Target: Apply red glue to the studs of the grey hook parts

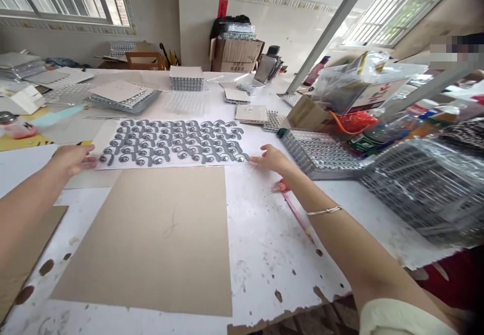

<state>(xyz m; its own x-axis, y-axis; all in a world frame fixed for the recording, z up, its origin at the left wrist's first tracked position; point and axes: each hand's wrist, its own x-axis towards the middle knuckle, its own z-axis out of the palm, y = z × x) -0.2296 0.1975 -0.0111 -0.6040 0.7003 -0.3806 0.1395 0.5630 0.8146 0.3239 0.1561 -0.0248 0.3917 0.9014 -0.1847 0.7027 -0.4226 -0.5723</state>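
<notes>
The flat, beige cardboard sheet [162, 264] on the white, stained worktop [260, 259] serves as landmark. Just beyond its far edge lies the thin, pale rectangular sheet [105, 138] carrying rows of grey, curved pieces with round studs [163, 137].

The left hand [71, 158] is beyond the cardboard's far left corner, its fingers parted at the pale sheet's end; the right hand [273, 158] is beyond the far right corner, thumb tip at the opposite end. Whether either set of fingers is pinching the edge or merely resting beside it, I cannot tell.

The main hazard seems to be uneven support: with hands only at the two ends, the middle could sag if lifted, and any loose pieces might slide or tip. One end rising before the other would probably twist the sheet and crowd the rows together. If pulled toward the cardboard, its near edge could catch on the cardboard's far edge and shove it askew.

The thin, dark squiggle [172, 224] on the cardboard may be thread or a mark; if thread, it could get trapped underneath something. Right of the cardboard, the slender, pink strip with a reddish end [297, 214] lies near the right forearm, where a careless sweep might knock it.
</notes>
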